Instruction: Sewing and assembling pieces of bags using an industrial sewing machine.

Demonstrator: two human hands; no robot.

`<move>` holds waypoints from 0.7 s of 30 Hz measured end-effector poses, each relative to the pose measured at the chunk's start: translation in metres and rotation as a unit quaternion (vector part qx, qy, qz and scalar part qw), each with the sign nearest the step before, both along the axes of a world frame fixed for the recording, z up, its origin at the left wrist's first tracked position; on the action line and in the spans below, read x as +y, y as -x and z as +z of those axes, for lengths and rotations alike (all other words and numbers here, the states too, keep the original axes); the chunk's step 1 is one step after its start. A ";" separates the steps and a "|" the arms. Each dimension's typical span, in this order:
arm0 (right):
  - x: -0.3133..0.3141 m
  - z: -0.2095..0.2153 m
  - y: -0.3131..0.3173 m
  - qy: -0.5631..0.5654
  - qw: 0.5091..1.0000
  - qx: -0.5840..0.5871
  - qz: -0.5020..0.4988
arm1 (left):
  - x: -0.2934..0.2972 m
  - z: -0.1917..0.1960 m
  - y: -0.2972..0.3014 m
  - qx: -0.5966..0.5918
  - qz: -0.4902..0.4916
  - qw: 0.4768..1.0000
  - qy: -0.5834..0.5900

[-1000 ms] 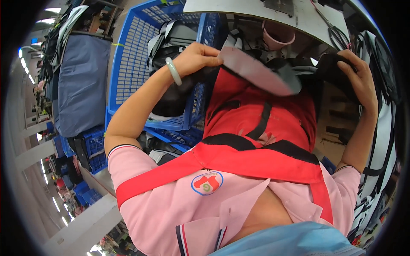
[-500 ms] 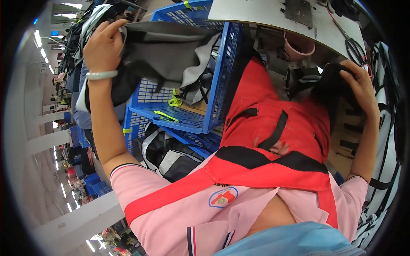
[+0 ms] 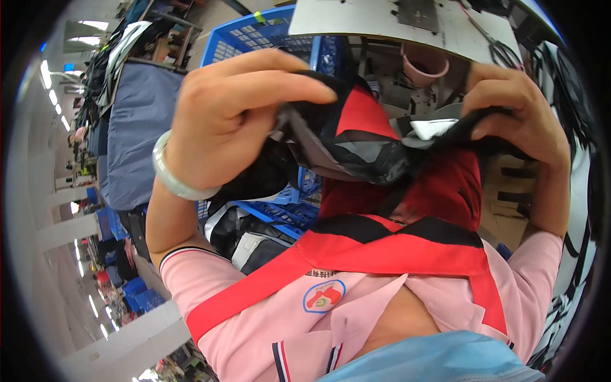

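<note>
1. Black-and-grey fabric (image 3: 375, 160) is being held up between the two hands, above the lap of the red apron (image 3: 394, 258), and is sagging in folds at its middle.
2. By the left hand (image 3: 232, 118), a black edge is being pinched, with thumb and fingers drawn nearly together; the fingertips are being blurred slightly.
3. By the right hand (image 3: 514, 105), a black part is being gripped between thumb and curled fingers, with little gap being left.
4. As far as can be judged, the picking up is done and the handling is midway: the fabric is being borne by both hands, but is not yet being laid flat or released. What else is left cannot be told.
5. At least one fabric piece is being held; whether two are overlapping cannot be told.
6. Two blue crates are being seen, an upper one (image 3: 333, 57) and a lower one (image 3: 280, 215), both partly hidden.
7. One white table (image 3: 356, 18), one pair of scissors (image 3: 501, 54) lying on it, one pink bucket (image 3: 424, 69) beneath it and one pale bangle (image 3: 170, 170) are being shown.
</note>
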State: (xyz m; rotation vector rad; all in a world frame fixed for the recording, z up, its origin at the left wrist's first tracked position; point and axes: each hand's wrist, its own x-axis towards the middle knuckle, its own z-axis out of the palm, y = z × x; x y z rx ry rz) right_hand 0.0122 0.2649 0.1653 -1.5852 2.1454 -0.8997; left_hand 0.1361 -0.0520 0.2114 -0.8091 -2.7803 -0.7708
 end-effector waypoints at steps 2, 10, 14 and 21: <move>-0.028 -0.006 0.001 0.104 0.989 0.058 0.091 | 0.015 -0.012 0.018 -0.040 -0.104 0.993 -0.026; -0.016 -0.013 0.009 0.072 0.986 -0.105 0.109 | 0.067 -0.015 0.058 0.000 -0.151 0.980 -0.130; 0.018 -0.021 0.028 0.077 0.984 -0.136 -0.091 | 0.069 -0.041 0.112 0.112 -0.078 0.990 -0.019; 0.064 -0.006 0.063 0.093 0.980 -0.148 -0.091 | 0.048 -0.052 0.162 -0.098 -0.057 0.982 -0.149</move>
